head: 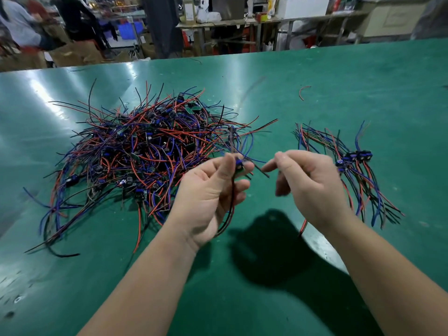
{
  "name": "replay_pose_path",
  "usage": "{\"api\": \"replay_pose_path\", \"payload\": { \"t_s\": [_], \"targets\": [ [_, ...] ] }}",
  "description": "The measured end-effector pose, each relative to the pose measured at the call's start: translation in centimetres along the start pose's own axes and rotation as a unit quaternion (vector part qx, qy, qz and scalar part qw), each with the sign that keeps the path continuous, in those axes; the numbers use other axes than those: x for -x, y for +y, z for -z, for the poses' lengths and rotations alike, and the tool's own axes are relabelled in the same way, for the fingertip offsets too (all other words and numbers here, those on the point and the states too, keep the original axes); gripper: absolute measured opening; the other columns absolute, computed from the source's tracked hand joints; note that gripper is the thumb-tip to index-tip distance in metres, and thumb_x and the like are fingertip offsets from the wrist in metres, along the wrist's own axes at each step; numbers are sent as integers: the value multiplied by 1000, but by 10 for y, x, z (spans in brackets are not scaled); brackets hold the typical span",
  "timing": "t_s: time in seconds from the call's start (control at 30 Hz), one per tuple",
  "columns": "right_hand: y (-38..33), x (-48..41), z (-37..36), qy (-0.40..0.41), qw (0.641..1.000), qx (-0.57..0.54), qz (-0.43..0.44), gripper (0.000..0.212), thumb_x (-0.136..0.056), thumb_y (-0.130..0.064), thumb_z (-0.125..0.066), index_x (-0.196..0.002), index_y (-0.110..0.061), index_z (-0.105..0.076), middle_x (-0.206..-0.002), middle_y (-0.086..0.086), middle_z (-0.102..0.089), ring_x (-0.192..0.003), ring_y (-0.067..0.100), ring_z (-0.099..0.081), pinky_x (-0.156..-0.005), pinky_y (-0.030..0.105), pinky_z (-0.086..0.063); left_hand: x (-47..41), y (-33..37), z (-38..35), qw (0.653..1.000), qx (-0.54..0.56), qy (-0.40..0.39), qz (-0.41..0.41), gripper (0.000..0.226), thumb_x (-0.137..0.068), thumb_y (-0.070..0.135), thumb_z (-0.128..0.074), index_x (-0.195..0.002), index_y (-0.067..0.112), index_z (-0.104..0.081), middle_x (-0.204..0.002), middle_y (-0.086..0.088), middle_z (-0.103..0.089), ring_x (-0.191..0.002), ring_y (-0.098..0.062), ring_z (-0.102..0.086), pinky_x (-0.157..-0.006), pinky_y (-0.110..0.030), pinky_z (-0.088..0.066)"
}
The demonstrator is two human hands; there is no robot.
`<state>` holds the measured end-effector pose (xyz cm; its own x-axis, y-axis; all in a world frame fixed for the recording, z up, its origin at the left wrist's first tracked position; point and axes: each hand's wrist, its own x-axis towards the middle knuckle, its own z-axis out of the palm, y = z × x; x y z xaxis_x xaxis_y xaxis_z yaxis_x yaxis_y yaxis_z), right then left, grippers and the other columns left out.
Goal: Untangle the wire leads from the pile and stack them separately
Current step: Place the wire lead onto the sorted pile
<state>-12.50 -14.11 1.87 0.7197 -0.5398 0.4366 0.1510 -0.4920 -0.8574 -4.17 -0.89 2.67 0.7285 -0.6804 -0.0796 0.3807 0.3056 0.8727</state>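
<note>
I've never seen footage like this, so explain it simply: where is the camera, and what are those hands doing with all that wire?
There is no machine: a person works bare-handed, and the single picture comes from a camera worn on their head, looking down. On the green table lies a big tangled pile of red, blue and black wire leads with small parts attached. To its right sits a smaller, tidier bunch of the same leads. The left hand pinches one wire lead by its small blue part, wires dangling below. The right hand has curled fingers, and a red and black wire hangs beneath it, so it seems to grip that.
</note>
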Motion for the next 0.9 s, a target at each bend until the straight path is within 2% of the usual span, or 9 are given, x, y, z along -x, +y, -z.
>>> {"api": "replay_pose_path", "payload": {
  "t_s": [0.07, 0.17, 0.27, 0.37, 0.47, 0.57, 0.67, 0.8, 0.9],
  "targets": [
    [1, 0, -2, -98, 984, -118, -93, 27, -89, -34, -59, -76, -16, -74, -57, 8, -62, -45, 22, -45, -42, 21, -34, 4, -5, -3, 997, -41, -48, 48, 32, -65, 32, -61, -86, 8, -62, -70, -1, -72, -45, -3, -58, -42, -14, -45],
    [3, 0, -3, -149, 937, -253, -186, 23, -75, -31, -63, -81, -13, -76, -67, 6, -64, -63, 24, -46, -52, 24, -38, 8, -12, -5, 988, -65, -103, 98, 28, -64, 30, -65, -80, 7, -68, -73, -8, -72, -45, -6, -59, -41, -15, -45],
    [4, -2, 2, -207, 894, -314, -243, 25, -73, -24, -63, -86, -8, -75, -71, 6, -64, -63, 17, -51, -61, 22, -43, 9, -15, -6, 984, -74, -107, 120, 26, -62, 33, -67, -67, 9, -74, -70, -7, -71, -45, -5, -59, -39, -14, -43],
    [4, -3, 10, -259, 844, -362, -299, 33, -72, -22, -62, -96, -1, -70, -81, 10, -65, -57, 8, -56, -62, 18, -48, 10, -14, -7, 982, -85, -109, 128, 27, -65, 35, -64, -66, 10, -75, -69, -4, -71, -45, -2, -57, -38, -12, -41],
    [4, -3, 16, -299, 812, -388, -318, 42, -74, -30, -64, -103, 0, -68, -89, 8, -69, -61, 4, -59, -67, 17, -48, 12, -10, -9, 977, -74, -128, 152, 25, -70, 32, -60, -69, 15, -77, -69, -1, -72, -46, 0, -59, -37, -10, -41],
    [5, -4, 21, -322, 799, -417, -290, 47, -58, -32, -86, -97, -8, -74, -85, 5, -70, -60, 5, -60, -66, 17, -49, 14, -4, -9, 966, -36, -161, 198, 21, -74, 25, -58, -72, 19, -78, -73, 2, -74, -51, 1, -64, -38, -8, -44],
    [5, -5, 23, -303, 799, -441, -274, 37, -52, -27, -91, -79, -10, -71, -80, 6, -65, -63, 10, -60, -61, 19, -49, 16, -2, -9, 959, -5, -186, 213, 21, -75, 21, -58, -77, 21, -79, -77, 4, -74, -57, 2, -66, -42, -9, -47],
    [-1, -5, 21, -263, 821, -411, -296, 15, -77, -16, -68, -77, -7, -56, -77, 9, -54, -59, 9, -57, -55, 19, -50, 16, -7, -12, 957, -6, -178, 228, 18, -75, 21, -60, -81, 13, -75, -82, 5, -74, -55, 2, -64, -42, -10, -47],
    [0, -8, 16, -218, 856, -346, -317, 10, -74, -14, -63, -74, -12, -53, -70, 5, -51, -50, 6, -50, -45, 16, -46, 14, -14, -15, 966, -19, -122, 226, 13, -69, 21, -65, -75, 13, -73, -70, 3, -71, -54, -1, -64, -44, -12, -48]
  ]
}}
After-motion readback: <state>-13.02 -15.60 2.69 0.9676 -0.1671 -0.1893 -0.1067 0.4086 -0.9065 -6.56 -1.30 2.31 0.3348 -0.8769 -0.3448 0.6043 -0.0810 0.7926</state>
